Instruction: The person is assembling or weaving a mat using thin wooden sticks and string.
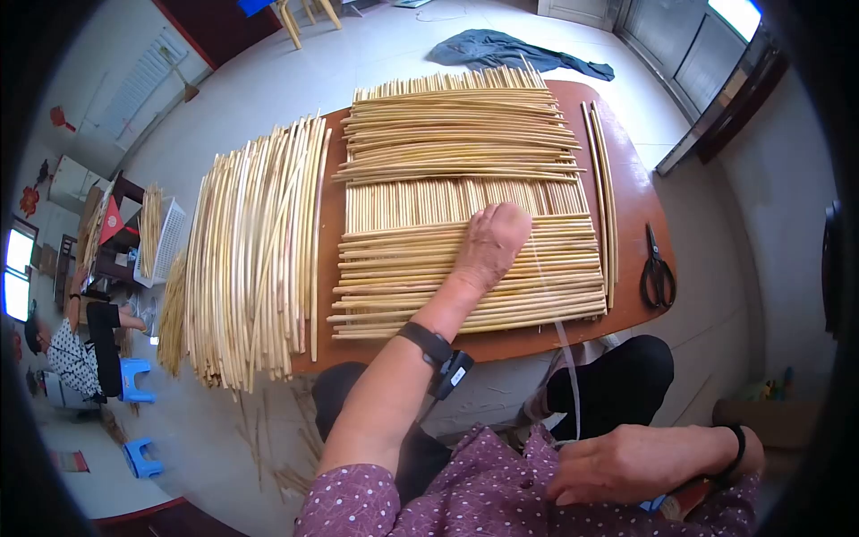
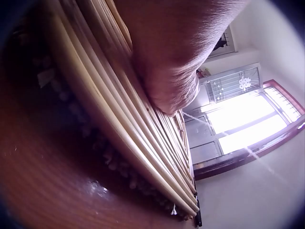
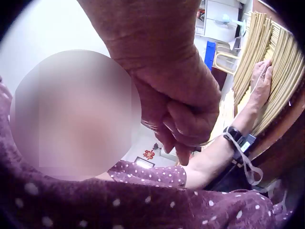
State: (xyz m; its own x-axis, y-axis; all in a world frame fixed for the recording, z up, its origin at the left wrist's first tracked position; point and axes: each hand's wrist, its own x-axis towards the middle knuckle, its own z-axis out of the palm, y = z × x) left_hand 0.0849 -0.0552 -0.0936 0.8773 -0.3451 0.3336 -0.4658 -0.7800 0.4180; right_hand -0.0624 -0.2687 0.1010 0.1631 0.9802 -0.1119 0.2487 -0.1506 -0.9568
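Two bands of reed stalks (image 1: 465, 268) lie crosswise over a layer of upright stalks (image 1: 403, 204) on the brown table. My left hand (image 1: 495, 240) rests on the nearer band at its far edge, fingers curled down and holding a thin white string (image 1: 564, 345). In the left wrist view, the left hand (image 2: 167, 81) presses against the stalks (image 2: 119, 109), its fingertips hidden. The string runs taut toward my lap. There my right hand (image 1: 617, 465), fingers curled, pinches the string near my shirt. In the right wrist view the string (image 3: 249, 164) loops beside the left forearm.
A large pile of stalks (image 1: 255, 259) lies at the left of the table (image 1: 640, 210). Black scissors (image 1: 658, 273) and a few single stalks (image 1: 601, 197) lie at the right. Dark cloth (image 1: 501, 52) is on the floor behind. Another person (image 1: 80, 358) sits at far left near blue stools (image 1: 136, 380).
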